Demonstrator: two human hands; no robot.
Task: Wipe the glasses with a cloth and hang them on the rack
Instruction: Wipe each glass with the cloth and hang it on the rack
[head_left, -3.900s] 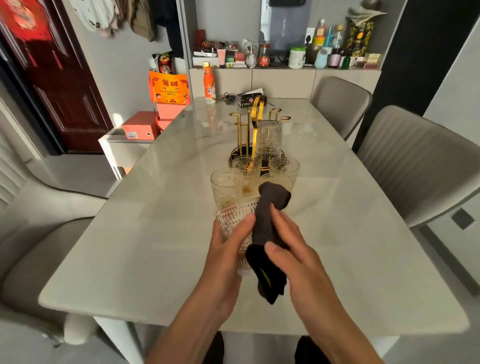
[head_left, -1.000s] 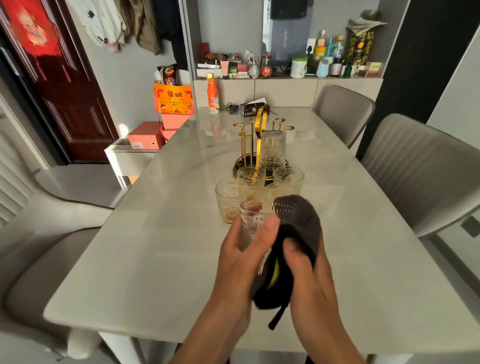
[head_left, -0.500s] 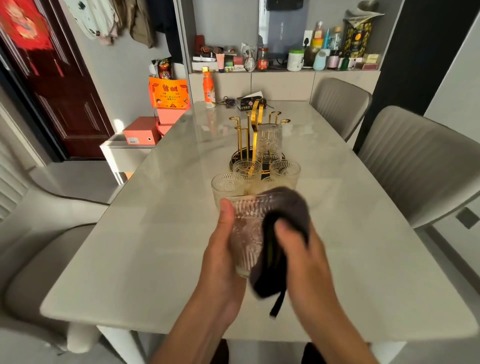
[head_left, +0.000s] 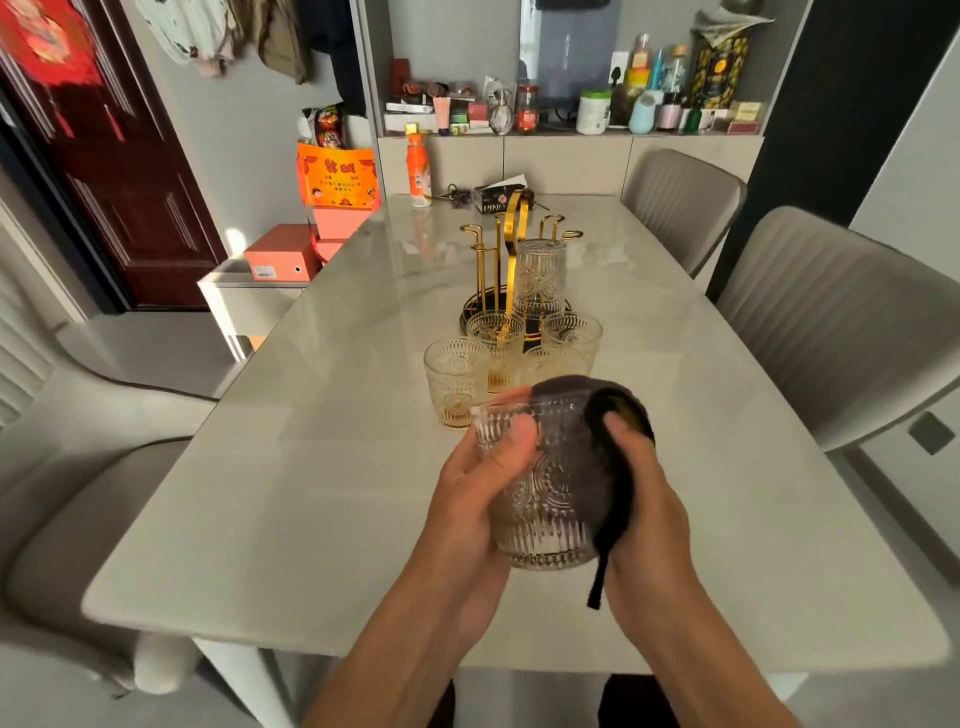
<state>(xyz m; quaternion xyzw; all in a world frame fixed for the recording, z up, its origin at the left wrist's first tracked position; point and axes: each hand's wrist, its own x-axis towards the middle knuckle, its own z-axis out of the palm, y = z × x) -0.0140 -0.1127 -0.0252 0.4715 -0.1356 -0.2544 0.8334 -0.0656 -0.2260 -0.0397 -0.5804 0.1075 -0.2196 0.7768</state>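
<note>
Meanwhile, seen from the head: left hand (head_left: 470, 499) wrapped around the glass (head_left: 545, 488), held above the near table (head_left: 311, 509); right hand (head_left: 641, 499) pressing the cloth (head_left: 615, 467) against its right side. Best to turn slowly, grip firm, rubbing wall and rim. Gold rack (head_left: 511, 244) farther off.

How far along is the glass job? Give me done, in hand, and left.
Done: one glass hangs upside down on the gold rack. In hand: the left hand holds a glass while the right hand rubs it with the dark cloth. Left: at least four upright glasses on the table await wiping and hanging.
</note>
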